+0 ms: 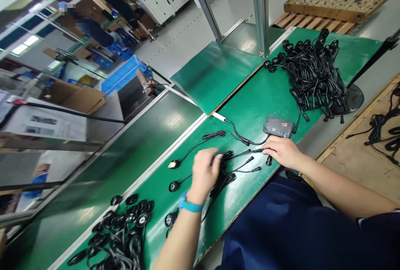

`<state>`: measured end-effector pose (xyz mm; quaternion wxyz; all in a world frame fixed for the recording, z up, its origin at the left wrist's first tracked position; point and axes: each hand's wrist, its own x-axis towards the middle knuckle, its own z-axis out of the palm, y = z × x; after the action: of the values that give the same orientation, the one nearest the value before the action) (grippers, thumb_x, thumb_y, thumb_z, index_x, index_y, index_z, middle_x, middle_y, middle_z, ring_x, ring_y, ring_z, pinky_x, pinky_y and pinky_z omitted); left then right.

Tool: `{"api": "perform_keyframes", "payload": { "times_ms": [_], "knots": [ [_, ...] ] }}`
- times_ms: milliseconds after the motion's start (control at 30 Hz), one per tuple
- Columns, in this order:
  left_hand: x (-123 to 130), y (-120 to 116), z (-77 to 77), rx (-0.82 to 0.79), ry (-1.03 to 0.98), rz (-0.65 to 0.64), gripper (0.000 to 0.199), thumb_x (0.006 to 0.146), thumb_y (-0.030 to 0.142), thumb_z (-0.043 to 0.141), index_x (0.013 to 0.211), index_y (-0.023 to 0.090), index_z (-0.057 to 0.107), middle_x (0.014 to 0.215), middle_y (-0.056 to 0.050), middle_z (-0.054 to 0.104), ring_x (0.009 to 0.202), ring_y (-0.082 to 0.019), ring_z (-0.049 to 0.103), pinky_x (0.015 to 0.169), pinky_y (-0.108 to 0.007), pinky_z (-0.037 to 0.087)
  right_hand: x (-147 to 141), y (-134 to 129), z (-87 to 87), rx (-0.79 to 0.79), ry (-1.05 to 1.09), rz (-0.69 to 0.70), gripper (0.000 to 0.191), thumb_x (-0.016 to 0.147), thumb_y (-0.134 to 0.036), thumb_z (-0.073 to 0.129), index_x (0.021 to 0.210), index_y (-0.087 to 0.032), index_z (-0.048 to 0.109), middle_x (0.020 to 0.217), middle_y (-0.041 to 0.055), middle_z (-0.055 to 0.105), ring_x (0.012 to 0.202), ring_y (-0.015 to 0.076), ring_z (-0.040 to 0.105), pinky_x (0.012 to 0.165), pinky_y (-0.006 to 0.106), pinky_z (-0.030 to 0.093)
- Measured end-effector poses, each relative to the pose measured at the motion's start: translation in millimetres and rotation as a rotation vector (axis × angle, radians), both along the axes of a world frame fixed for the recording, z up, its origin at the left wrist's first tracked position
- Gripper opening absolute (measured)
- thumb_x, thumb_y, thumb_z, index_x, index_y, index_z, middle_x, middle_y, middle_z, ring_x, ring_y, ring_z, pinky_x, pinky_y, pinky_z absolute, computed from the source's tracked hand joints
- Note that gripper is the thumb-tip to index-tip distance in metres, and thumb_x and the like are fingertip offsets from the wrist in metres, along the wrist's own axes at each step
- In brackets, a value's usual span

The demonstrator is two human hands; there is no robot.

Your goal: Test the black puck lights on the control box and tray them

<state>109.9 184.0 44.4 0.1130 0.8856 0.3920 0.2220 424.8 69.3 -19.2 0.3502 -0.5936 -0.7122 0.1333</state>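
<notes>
My left hand (pixel 204 170), with a blue band at the wrist, has its fingers curled at a coiled black cable (pixel 225 157); its grip is partly hidden. From this coil a thin lead runs right to my right hand (pixel 283 152), whose thumb and fingers pinch the black cable connector (pixel 260 150). Just beyond the right hand lies a small dark device (pixel 278 129), partly blurred, with a lead joined to a white plug-like piece (pixel 219 116). Another coiled cable (pixel 229 178) with two connector ends lies below my hands. A cable with a round black head (pixel 174 186) lies left of the left hand.
A big heap of black cables (pixel 312 74) covers the far right of the green table (pixel 262 95). More cables with round heads (pixel 125 228) are piled at the near left. Metal posts (pixel 259 11) rise behind a raised green board (pixel 218 78). Other people stand in the left background.
</notes>
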Motion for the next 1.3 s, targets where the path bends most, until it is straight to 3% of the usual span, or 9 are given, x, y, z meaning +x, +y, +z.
{"api": "perform_keyframes", "payload": {
  "times_ms": [100, 200, 333, 533, 667, 767, 833, 1033, 1300],
  "knots": [
    [63, -25, -2.1, -0.110, 0.076, -0.271, 0.025, 0.102, 0.037, 0.055, 0.121, 0.023, 0.063, 0.111, -0.011, 0.072, 0.105, -0.026, 0.063, 0.095, -0.043, 0.047, 1, -1, 0.4, -0.010, 0.014, 0.010, 0.026, 0.104, -0.037, 0.054, 0.103, -0.023, 0.076, 0.101, 0.0048, 0.072, 0.086, 0.0171, 0.068, 0.072, 0.028, 0.050],
    [90, -30, -13.8, -0.188, 0.158, -0.338, 0.025, 0.105, 0.034, 0.047, 0.106, 0.019, 0.067, 0.092, -0.009, 0.070, 0.089, -0.024, 0.063, 0.083, -0.040, 0.046, 2, 0, 0.3, -0.023, 0.045, 0.031, 0.026, 0.105, -0.036, 0.054, 0.104, -0.022, 0.075, 0.100, 0.0048, 0.072, 0.086, 0.0169, 0.068, 0.077, 0.028, 0.050],
    [86, -27, -18.6, -0.309, 0.148, -0.353, 0.028, 0.106, 0.031, 0.045, 0.091, 0.020, 0.066, 0.082, -0.007, 0.067, 0.082, -0.021, 0.062, 0.080, -0.036, 0.044, 1, 3, 1.7, -0.030, 0.052, 0.070, 0.026, 0.104, -0.036, 0.055, 0.098, -0.023, 0.076, 0.098, 0.0044, 0.071, 0.085, 0.0168, 0.067, 0.072, 0.028, 0.049],
    [60, -29, -4.7, -0.359, 0.200, -0.298, 0.030, 0.105, 0.029, 0.044, 0.081, 0.021, 0.061, 0.074, -0.005, 0.064, 0.074, -0.021, 0.060, 0.077, -0.038, 0.045, 5, 7, 3.7, -0.050, 0.142, 0.067, 0.028, 0.105, -0.036, 0.053, 0.093, -0.022, 0.074, 0.093, 0.0046, 0.070, 0.083, 0.0173, 0.066, 0.074, 0.029, 0.049],
    [49, -21, 3.9, -0.401, 0.084, -0.224, 0.016, 0.101, 0.034, 0.054, 0.098, 0.023, 0.066, 0.092, -0.008, 0.071, 0.086, -0.023, 0.066, 0.081, -0.039, 0.051, 4, 7, -1.0, -0.032, 0.156, 0.042, 0.027, 0.105, -0.037, 0.053, 0.097, -0.021, 0.073, 0.096, 0.0055, 0.071, 0.085, 0.0183, 0.066, 0.075, 0.030, 0.049],
    [60, -9, 3.5, -0.246, 0.002, -0.218, 0.019, 0.101, 0.030, 0.055, 0.116, 0.024, 0.064, 0.117, -0.011, 0.071, 0.109, -0.027, 0.065, 0.095, -0.044, 0.051, 0, 7, -2.6, -0.049, 0.117, 0.021, 0.023, 0.104, -0.036, 0.055, 0.102, -0.021, 0.073, 0.098, 0.0041, 0.073, 0.088, 0.0190, 0.068, 0.075, 0.030, 0.049],
    [73, 1, -2.4, -0.137, 0.064, -0.262, 0.019, 0.101, 0.025, 0.053, 0.116, 0.022, 0.064, 0.120, -0.012, 0.069, 0.113, -0.029, 0.062, 0.098, -0.047, 0.049, -2, 7, -1.2, -0.059, 0.100, -0.002, 0.022, 0.104, -0.035, 0.055, 0.104, -0.022, 0.073, 0.099, 0.0035, 0.074, 0.089, 0.0191, 0.069, 0.075, 0.030, 0.049],
    [91, 11, -18.6, -0.064, 0.276, -0.318, 0.014, 0.100, 0.024, 0.053, 0.097, 0.020, 0.066, 0.092, -0.010, 0.063, 0.089, -0.027, 0.056, 0.078, -0.041, 0.046, -3, 6, 4.6, -0.049, 0.083, -0.012, 0.022, 0.103, -0.035, 0.056, 0.106, -0.022, 0.074, 0.098, 0.0055, 0.074, 0.089, 0.0191, 0.069, 0.077, 0.029, 0.050],
    [96, -8, -20.2, -0.170, 0.088, -0.359, 0.015, 0.104, 0.028, 0.046, 0.099, 0.022, 0.058, 0.094, -0.007, 0.064, 0.089, -0.025, 0.058, 0.081, -0.041, 0.044, -5, 4, -0.8, 0.003, 0.141, -0.017, 0.025, 0.105, -0.035, 0.052, 0.106, -0.022, 0.074, 0.099, 0.0059, 0.073, 0.091, 0.0188, 0.068, 0.080, 0.030, 0.053]
  ]
}}
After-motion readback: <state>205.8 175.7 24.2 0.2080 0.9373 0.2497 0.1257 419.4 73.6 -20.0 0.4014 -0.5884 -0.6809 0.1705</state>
